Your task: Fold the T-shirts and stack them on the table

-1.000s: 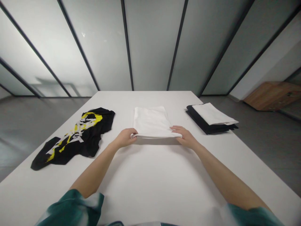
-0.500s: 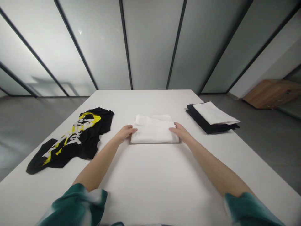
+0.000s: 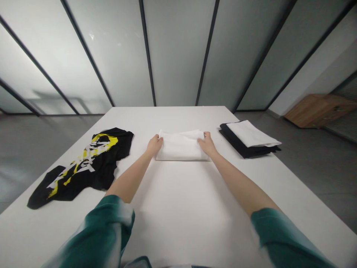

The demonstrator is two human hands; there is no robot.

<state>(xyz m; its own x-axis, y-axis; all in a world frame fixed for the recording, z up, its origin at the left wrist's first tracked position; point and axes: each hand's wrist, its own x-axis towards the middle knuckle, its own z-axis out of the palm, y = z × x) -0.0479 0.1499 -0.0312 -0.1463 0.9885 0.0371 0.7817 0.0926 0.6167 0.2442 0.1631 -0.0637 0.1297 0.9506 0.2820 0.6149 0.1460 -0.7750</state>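
Observation:
A folded white garment (image 3: 180, 147) lies as a flat, wide rectangle in the middle of the table. My left hand (image 3: 155, 144) is closed on its far left corner, thumb on top. At the far right corner, my right hand (image 3: 207, 144) pinches it the same way, with the fingers partly hidden behind the cloth. To the left, a black garment with a yellow and white print (image 3: 89, 163) is spread out and crumpled. On the right is a stack of folded clothes, a white piece (image 3: 252, 134) over black ones (image 3: 241, 146).
The white table (image 3: 184, 208) runs away from me to a frosted glass partition (image 3: 175, 56) with dark frames. A wooden cabinet (image 3: 318, 109) stands on the grey floor at the far right.
The white garment's near edge has been folded over away from me, making it shorter. Both hands have shifted from its near corners to the far ones.

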